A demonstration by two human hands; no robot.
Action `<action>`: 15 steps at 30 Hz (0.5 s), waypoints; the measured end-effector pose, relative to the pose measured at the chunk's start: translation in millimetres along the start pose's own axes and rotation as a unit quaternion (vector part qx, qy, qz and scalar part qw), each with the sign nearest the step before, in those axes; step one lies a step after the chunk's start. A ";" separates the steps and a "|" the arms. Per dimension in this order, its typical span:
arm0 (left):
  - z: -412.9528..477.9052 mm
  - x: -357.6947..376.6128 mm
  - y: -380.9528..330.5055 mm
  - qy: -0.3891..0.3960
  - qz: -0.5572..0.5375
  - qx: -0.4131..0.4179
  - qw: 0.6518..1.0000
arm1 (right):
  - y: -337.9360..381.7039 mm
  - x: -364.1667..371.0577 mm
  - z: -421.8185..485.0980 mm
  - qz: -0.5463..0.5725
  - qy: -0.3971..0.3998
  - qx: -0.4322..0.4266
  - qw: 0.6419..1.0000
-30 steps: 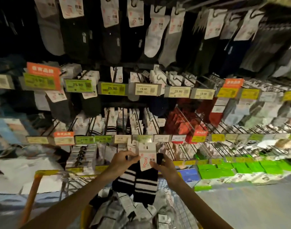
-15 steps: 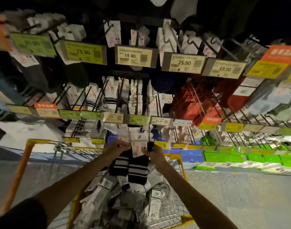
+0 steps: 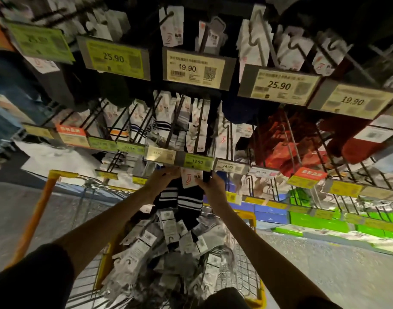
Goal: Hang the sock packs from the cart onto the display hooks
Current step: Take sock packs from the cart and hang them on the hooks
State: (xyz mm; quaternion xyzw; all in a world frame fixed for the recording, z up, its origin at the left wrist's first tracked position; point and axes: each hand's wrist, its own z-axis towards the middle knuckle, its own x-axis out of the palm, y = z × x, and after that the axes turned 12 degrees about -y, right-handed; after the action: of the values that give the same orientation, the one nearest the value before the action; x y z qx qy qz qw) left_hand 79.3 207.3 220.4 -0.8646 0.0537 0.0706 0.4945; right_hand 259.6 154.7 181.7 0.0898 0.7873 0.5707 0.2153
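Socks (image 3: 163, 121) hang on display hooks (image 3: 269, 34) across the whole top, behind yellow price tags (image 3: 117, 59). At lower left stands the yellow cart (image 3: 37, 210). In the middle, the left hand (image 3: 162, 179) and the right hand (image 3: 211, 186) both pinch the top of a black striped sock pack (image 3: 184, 199), held up over the cart's pile of packs (image 3: 168, 248). Green boxes (image 3: 324, 217) sit at lower right.

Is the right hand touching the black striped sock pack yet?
Touching. The head view shows the right hand pinching the top of the black striped sock pack, its fingers overlapping the pack's edge with no gap.
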 end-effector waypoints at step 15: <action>13.2 -2.0 8.3 0.043 0.072 0.055 0.995 | -1.7 9.4 -17.9 0.122 -0.031 0.027 0.992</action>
State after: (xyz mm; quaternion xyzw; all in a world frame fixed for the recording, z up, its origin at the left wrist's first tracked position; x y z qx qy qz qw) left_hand 75.0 214.6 207.2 -0.8319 0.1412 0.0659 0.5325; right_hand 243.6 142.4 182.5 0.2081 0.7789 0.5680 0.1657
